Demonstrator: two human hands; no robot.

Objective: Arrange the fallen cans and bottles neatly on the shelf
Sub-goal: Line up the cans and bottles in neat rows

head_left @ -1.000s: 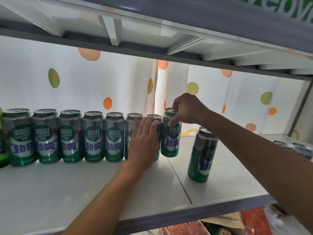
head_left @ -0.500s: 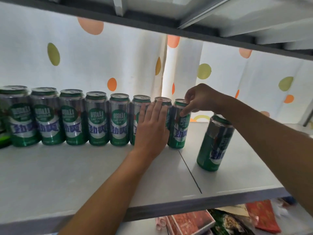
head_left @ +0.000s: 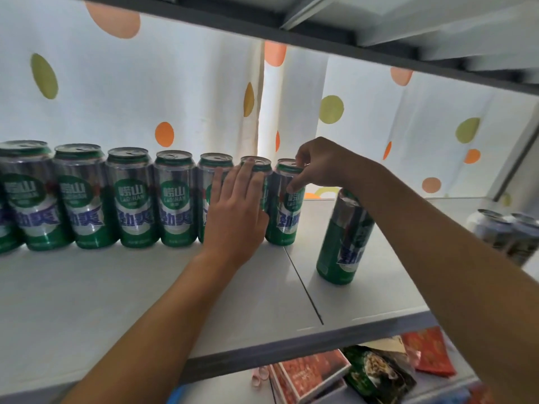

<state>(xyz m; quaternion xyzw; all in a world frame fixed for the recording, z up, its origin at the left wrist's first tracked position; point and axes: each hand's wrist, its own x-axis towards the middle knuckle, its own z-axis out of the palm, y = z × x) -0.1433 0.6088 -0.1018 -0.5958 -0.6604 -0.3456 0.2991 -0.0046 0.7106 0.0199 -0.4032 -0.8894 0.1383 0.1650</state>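
Note:
Several green and silver cans stand upright in a row (head_left: 131,196) along the back of the white shelf (head_left: 87,293). My left hand (head_left: 234,214) lies flat, fingers together, against the front of two cans near the row's right end. My right hand (head_left: 318,166) pinches the top rim of the last can in the row (head_left: 284,217), thumb on its front. One more upright green can (head_left: 344,243) stands alone to the right, nearer the front edge, partly behind my right forearm.
Two silver cans (head_left: 504,228) sit at the far right of the shelf. A shelf board (head_left: 320,27) runs close overhead. A dotted white curtain (head_left: 175,91) hangs behind. Red boxes and packets (head_left: 320,374) lie on the level below.
The view has shifted, so the shelf sits lower in frame. Both hands have stayed on the same cans at the right end of the row; the lone can has not moved.

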